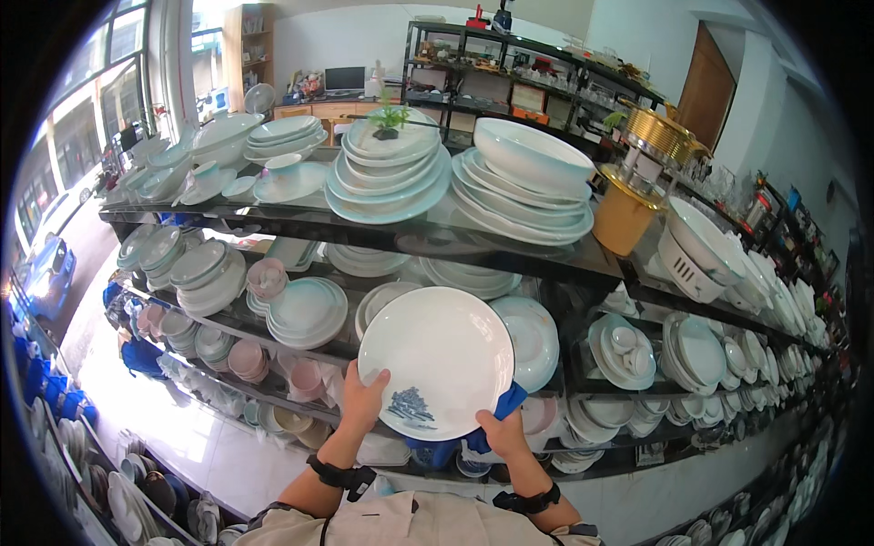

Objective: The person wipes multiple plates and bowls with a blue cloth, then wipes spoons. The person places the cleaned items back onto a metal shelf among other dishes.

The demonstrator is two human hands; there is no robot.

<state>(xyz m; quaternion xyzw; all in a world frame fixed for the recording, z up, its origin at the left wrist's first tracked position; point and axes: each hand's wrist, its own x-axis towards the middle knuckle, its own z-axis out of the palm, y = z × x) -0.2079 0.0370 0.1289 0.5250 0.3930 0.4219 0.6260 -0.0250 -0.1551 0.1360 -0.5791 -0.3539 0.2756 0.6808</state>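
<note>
A large round white plate (437, 355) with a dark rim and a blue landscape motif near its lower edge is held up in front of me. My left hand (363, 396) grips its lower left edge, thumb on the face. At the lower right edge, my right hand (502, 426) holds the plate together with a blue cloth (509, 401), part of which hangs behind the plate. The plate hides part of the shelf behind it. Just right of it stands a pale blue-rimmed plate (531, 341) on the shelf.
A dark tiered shelf (328, 228) full of crockery spans the view. Its top bears a stack of plates with a small plant (388, 123), a large bowl (532, 157) on plates, and a gold-coloured pot stand (628, 211). More plates (126, 501) fill racks at lower left.
</note>
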